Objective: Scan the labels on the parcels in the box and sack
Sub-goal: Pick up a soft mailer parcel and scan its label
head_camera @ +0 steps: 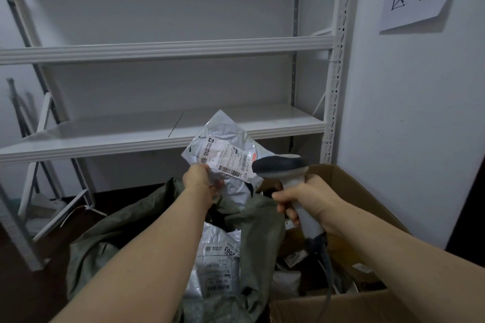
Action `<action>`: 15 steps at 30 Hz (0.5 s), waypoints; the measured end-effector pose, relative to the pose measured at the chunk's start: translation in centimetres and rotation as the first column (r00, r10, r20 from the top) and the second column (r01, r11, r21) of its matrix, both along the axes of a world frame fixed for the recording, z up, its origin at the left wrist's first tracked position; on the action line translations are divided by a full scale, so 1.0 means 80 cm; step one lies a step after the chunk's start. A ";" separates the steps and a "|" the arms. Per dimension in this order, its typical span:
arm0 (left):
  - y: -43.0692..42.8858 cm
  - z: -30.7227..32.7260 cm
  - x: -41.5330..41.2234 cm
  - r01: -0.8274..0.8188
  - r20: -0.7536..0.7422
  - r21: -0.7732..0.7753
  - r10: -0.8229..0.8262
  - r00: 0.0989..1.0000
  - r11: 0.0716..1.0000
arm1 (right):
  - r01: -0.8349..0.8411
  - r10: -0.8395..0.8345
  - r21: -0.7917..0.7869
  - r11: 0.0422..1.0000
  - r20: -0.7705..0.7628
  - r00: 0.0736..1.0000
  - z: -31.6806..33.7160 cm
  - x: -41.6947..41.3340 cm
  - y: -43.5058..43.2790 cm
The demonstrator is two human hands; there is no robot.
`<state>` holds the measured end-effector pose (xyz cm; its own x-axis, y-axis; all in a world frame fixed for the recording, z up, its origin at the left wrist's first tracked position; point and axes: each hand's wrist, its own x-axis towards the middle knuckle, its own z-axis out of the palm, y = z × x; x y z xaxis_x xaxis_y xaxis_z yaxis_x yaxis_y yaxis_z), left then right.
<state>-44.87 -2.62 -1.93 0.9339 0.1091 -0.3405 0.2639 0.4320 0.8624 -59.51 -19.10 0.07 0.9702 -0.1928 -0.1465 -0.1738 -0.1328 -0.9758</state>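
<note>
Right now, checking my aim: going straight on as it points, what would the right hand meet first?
Likely the grey parcel in the left hand, near its label; the scanner in the right hand leads. Depth unclear.

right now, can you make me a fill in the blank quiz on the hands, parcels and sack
The ____ hand grips the scanner.
The left hand holds up a parcel with its ____ showing.
A second parcel lies in the green ____.
Missing: right; label; sack.
</note>
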 end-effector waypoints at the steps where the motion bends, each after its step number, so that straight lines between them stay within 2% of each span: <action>1: 0.004 0.001 0.005 -0.007 0.028 0.060 0.005 1.000 0.998 | -0.003 0.003 -0.070 0.998 0.007 1.000 -0.001 -0.001 -0.003; 6: 0.018 0.009 0.018 -0.029 0.126 0.253 -0.004 0.992 0.967 | -0.031 0.038 -0.330 0.944 0.015 0.999 -0.010 -0.004 -0.009; 15: 0.018 0.013 0.016 -0.014 0.142 0.298 -0.030 0.989 0.954 | -0.025 0.070 -0.372 0.928 0.109 0.992 -0.008 0.000 0.001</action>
